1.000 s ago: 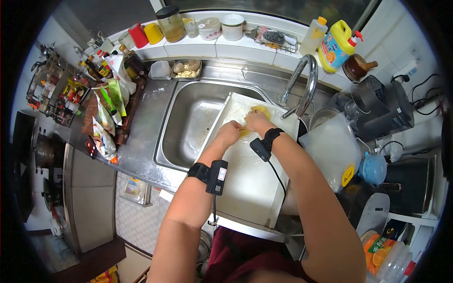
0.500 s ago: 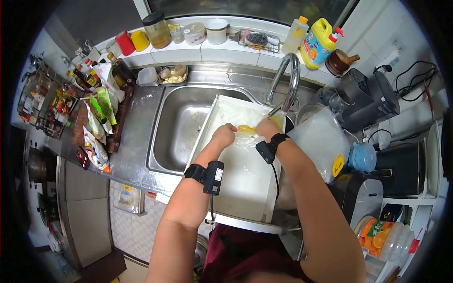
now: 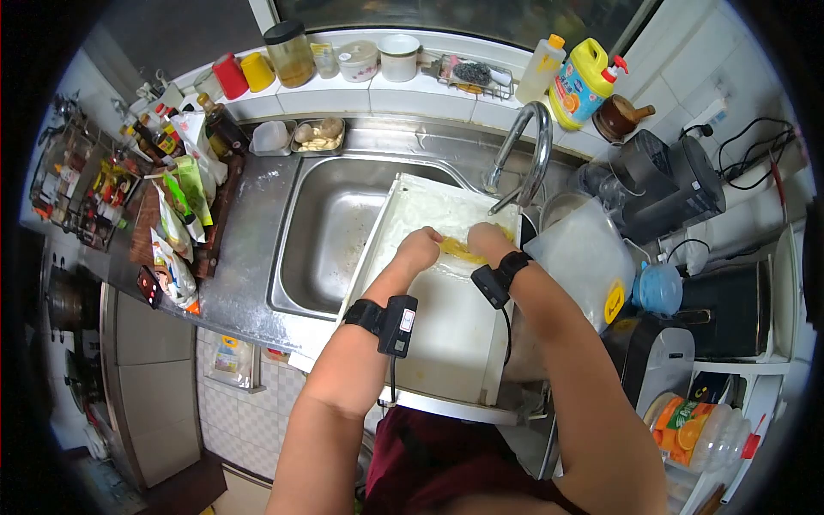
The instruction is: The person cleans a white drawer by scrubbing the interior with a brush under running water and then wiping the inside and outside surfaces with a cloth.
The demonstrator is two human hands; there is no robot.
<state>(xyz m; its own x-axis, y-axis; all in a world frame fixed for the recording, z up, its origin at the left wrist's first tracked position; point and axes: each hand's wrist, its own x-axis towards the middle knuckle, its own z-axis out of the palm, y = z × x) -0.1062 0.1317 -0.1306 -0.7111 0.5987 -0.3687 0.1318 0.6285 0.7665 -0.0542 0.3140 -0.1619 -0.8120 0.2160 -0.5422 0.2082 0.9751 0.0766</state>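
A white shallow drawer-like tray (image 3: 429, 343) lies tilted across the right part of the steel sink, with whitish wet patches near its far end. Stretched over that end is a yellow cloth-like strip (image 3: 461, 251), thin and crumpled; its exact material is hard to make out. My left hand (image 3: 419, 250) is closed on the strip's left end. On the other side my right hand (image 3: 491, 243) grips the strip, its fingers mostly hidden, and some yellow shows beyond it. The faucet (image 3: 542, 146) arches just behind the tray.
The sink basin (image 3: 330, 232) is to the left of the tray. A yellow detergent bottle (image 3: 577, 84) and several jars stand on the ledge. Seasoning packets (image 3: 184, 202) lie on a board at left. A translucent plastic sheet (image 3: 584, 257) and appliances crowd the right.
The yellow strip now looks more stretched between my hands. My left hand has shifted slightly right, and the right hand slightly down. The view has moved a little.
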